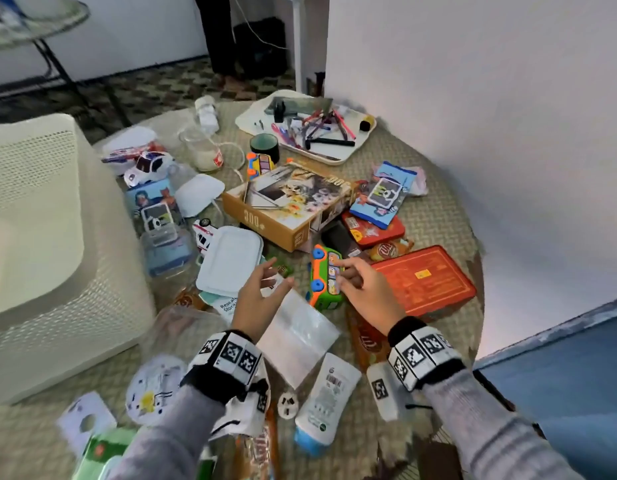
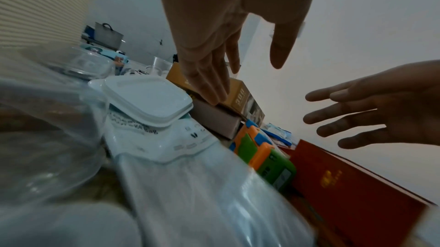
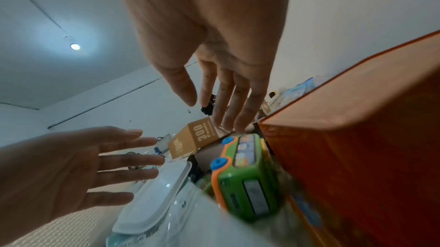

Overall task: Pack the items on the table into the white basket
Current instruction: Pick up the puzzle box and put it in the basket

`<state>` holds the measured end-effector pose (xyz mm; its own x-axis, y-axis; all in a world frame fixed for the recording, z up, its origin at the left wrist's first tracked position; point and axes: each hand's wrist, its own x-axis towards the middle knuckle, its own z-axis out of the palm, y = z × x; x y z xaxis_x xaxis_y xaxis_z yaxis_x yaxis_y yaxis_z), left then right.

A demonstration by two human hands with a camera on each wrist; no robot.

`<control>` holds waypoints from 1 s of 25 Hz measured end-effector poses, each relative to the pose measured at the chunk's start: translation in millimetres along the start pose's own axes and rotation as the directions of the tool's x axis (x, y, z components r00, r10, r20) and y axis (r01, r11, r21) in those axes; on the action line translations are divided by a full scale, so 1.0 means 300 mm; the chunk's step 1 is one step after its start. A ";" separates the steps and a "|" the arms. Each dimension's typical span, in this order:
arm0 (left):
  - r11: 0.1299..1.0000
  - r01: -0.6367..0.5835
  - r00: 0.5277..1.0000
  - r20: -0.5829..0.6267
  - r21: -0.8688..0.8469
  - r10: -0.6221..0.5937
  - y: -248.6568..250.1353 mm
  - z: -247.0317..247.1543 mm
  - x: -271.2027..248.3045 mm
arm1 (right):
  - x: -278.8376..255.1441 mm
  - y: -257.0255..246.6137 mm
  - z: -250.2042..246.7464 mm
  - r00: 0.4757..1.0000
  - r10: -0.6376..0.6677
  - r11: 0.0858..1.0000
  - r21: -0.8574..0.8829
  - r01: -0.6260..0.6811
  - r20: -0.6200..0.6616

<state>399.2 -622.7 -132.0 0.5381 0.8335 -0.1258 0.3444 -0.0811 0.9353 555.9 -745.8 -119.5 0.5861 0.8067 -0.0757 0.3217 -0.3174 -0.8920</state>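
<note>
A green and orange toy bus (image 1: 326, 277) with blue wheels lies on the round table between a clear plastic bag (image 1: 296, 336) and an orange tin (image 1: 426, 280). My right hand (image 1: 352, 277) hovers over the bus with straight fingers, their tips at its far end (image 3: 245, 155). My left hand (image 1: 265, 282) is open with spread fingers, above the bag and a white lid (image 1: 231, 259), holding nothing. The white basket (image 1: 58, 306) stands at the left. In the left wrist view the bus (image 2: 257, 151) lies below both hands.
A brown puzzle box (image 1: 286, 206), red tins, snack packets, toy cars, a glass jar (image 1: 205, 148) and a tray of pens (image 1: 334, 157) crowd the table. A white lotion tube (image 1: 326, 400) and a plug lie near my wrists. A white wall stands at the right.
</note>
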 end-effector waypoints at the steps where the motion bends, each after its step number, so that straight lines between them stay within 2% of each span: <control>1: 1.000 -0.005 0.999 -0.036 0.001 0.005 0.017 -0.001 0.033 | 0.061 -0.013 -0.019 1.000 -0.016 1.000 -0.015 0.016 0.011; 4: 0.999 0.004 0.985 -0.173 -0.033 -0.010 0.061 -0.002 0.137 | 0.251 -0.042 -0.084 0.995 -0.080 0.993 -0.084 0.085 0.056; 7: 0.994 0.078 0.957 -0.274 -0.074 -0.095 0.090 0.006 0.260 | 0.477 -0.039 -0.145 0.990 -0.077 0.983 -0.154 0.095 0.119; 11: 0.970 0.209 0.914 -0.326 -0.128 -0.240 0.063 0.033 0.390 | 0.768 -0.005 -0.172 0.988 -0.080 0.941 -0.317 0.119 0.133; 15: 0.939 0.299 0.885 -0.318 -0.170 -0.339 0.039 0.061 0.446 | 0.962 0.037 -0.169 0.987 0.015 0.887 -0.458 0.062 0.163; 18: 0.907 0.343 0.863 -0.299 -0.245 -0.407 0.015 0.069 0.484 | 1.045 0.077 -0.153 0.981 0.089 0.843 -0.538 0.019 0.173; 22: 0.856 0.391 0.846 -0.234 -0.339 -0.479 0.003 0.075 0.508 | 1.069 0.088 -0.133 0.962 0.165 0.897 -0.438 -0.053 0.220; 25: 0.854 0.378 0.852 -0.228 -0.356 -0.472 0.016 0.076 0.507 | 1.058 0.090 -0.127 0.967 0.170 0.922 -0.378 -0.087 0.192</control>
<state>500.2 -508.8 -154.3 0.1199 0.8728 -0.4731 0.2236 0.4406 0.8694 779.1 -517.4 -150.7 0.4787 0.8212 -0.3106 0.5266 -0.5516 -0.6469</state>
